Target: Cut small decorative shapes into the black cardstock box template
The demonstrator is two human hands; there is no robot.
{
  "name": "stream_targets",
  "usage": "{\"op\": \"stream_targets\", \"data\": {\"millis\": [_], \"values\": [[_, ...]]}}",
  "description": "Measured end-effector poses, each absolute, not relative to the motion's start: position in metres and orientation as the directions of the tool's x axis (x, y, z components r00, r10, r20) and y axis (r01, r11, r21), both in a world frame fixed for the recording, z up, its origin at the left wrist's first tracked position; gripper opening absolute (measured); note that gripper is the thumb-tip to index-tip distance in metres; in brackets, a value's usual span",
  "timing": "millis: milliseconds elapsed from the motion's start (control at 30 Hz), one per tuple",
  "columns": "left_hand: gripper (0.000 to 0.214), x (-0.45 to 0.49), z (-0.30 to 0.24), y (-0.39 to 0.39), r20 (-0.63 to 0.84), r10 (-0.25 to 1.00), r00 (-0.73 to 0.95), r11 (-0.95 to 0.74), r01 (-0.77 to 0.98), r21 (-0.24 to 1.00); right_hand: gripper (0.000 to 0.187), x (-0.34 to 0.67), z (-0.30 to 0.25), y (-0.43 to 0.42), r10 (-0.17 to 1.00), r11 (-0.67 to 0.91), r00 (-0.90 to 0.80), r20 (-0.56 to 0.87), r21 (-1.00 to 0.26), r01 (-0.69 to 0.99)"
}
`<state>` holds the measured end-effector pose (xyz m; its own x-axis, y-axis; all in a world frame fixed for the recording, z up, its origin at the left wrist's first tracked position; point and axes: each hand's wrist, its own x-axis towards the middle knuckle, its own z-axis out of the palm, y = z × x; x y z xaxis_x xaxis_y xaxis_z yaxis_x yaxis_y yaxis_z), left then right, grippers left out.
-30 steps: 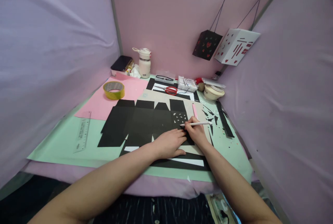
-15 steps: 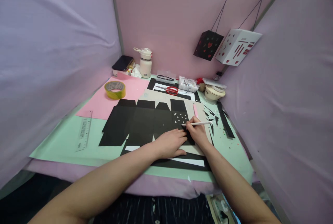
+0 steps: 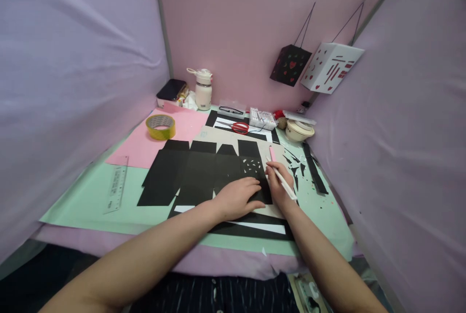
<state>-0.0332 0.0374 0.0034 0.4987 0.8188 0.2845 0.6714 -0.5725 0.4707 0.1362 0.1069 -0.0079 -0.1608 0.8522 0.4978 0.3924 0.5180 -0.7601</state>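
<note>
A: I need the black card (image 3: 198, 167) first. Where do I have it?

B: Flat in the middle of the table, partly over a grey board (image 3: 214, 133), tabs along its far edge. The small cut-outs (image 3: 252, 165) sit in its right-hand panel.

A: And the fingers, as they reach me on the feed?

B: The left hand (image 3: 236, 199) lies palm down on the near right of the card, fingers nearly together, thumb spread off to the right. The right hand (image 3: 278, 192), by the card's right edge, has its fingers clamped on a white pen (image 3: 287, 187). I see its tip angled up and to the far left; whether it's a blade or a nib is too small for me to tell.

A: How would I expect the card to handle?

B: Light, I'd judge, thin but fairly stiff, and apt to slide if nothing weighs it down. The pierced panel looks the weakest part; I'd fear tearing the narrow strips between the holes.

A: So where would I hold it?

B: On the plain panels, with a flat palm. I'd keep off the tabs, which could crease, and I'd lift with both hands well apart.
</note>
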Motion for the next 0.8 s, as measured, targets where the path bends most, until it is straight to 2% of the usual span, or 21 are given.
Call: {"op": "stream_targets", "data": {"millis": [100,200,300,333,433,533,633,700,800], "values": [[0.031,-0.034,0.01,0.036,0.233,0.912,0.338,-0.405,0.649,0.644,0.035,0.129,-0.01,0.103,0.785,0.62,-0.292,0.546,-0.693,0.369],[0.025,-0.035,0.012,0.037,0.13,0.965,0.229,-0.234,0.519,0.822,0.046,0.12,-0.005,0.096,0.671,0.737,-0.468,0.574,-0.586,0.337],[0.015,-0.036,0.013,0.038,0.094,0.979,0.182,-0.164,0.422,0.892,0.052,0.12,0.006,0.103,0.652,0.749,-0.552,0.52,-0.558,0.359],[0.015,-0.037,0.013,0.037,0.098,0.98,0.175,-0.166,0.43,0.888,0.052,0.123,0.009,0.112,0.688,0.718,-0.533,0.493,-0.571,0.398],[0.018,-0.038,0.015,0.035,0.124,0.972,0.198,-0.214,0.55,0.807,0.05,0.141,0.017,0.152,0.855,0.51,-0.303,0.421,-0.574,0.641],[0.016,-0.037,0.013,0.033,0.187,0.922,0.341,-0.383,0.713,0.587,0.055,0.156,0.015,0.194,0.951,0.273,-0.162,0.262,-0.473,0.837],[0.018,-0.036,0.009,0.034,0.236,0.831,0.504,-0.556,0.726,0.405,0.045,0.157,0.005,0.215,0.963,0.241,-0.166,0.211,-0.403,0.883],[0.019,-0.036,0.006,0.035,0.246,0.794,0.556,-0.607,0.695,0.387,0.033,0.154,0.0,0.216,0.954,0.276,-0.192,0.23,-0.421,0.864],[0.016,-0.036,0.003,0.037,0.245,0.76,0.601,-0.644,0.651,0.401,0.028,0.154,0.004,0.208,0.937,0.327,-0.187,0.295,-0.55,0.769]]}}
